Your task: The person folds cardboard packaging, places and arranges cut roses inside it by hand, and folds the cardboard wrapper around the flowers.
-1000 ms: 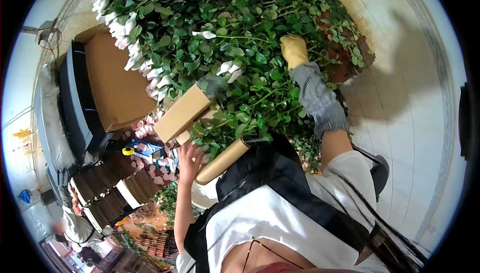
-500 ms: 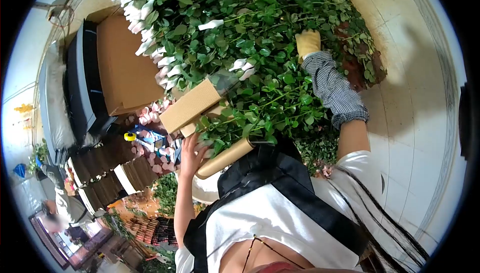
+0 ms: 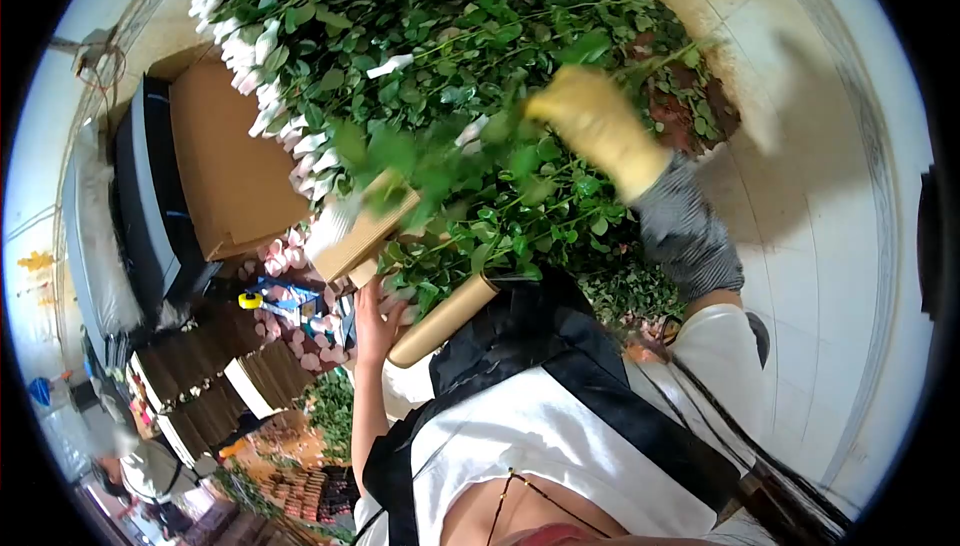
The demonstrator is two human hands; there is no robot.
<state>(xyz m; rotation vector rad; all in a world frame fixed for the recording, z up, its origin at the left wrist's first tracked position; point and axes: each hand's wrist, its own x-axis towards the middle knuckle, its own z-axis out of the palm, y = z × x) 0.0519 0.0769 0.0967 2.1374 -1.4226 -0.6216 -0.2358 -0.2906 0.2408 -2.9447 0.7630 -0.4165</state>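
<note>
Gripping hand: the right hand (image 3: 595, 128), in a yellow glove under a grey fabric sleeve (image 3: 690, 231), is curled around a leafy stem (image 3: 400, 154); blur softens its fingers.
Stem: raised over the pile, its cut end to the right of the glove, its foliage smeared to the left; a blurred white bud (image 3: 333, 228) shows beyond the leaves.
Bare hand: the left hand (image 3: 374, 324) sits at the near left, against a ribbed cardboard strip (image 3: 365, 236) and some leaves; I can't tell how firmly it holds.
Wrapping: the strip is flat-sided and straight-edged; nearer to the person, a smooth tan roll (image 3: 445, 321) lies slantwise against the black apron (image 3: 510, 346).
Pile: a broad heap of green foliage (image 3: 350, 66), glossy in places, with white sleeved buds (image 3: 240, 51) lined along its left side.
Left side: an open cardboard box (image 3: 235, 161) with plain brown walls; nearer, pink petals (image 3: 318, 351), a yellow roll (image 3: 250, 301) and dark-edged stacks of card (image 3: 195, 371).
Beyond: another person (image 3: 150, 466) at the near left; pale floor tiles (image 3: 800, 176) on the right.
In the way: the blurred leaves cover part of the pile, and the strip's far end is partly hidden.
</note>
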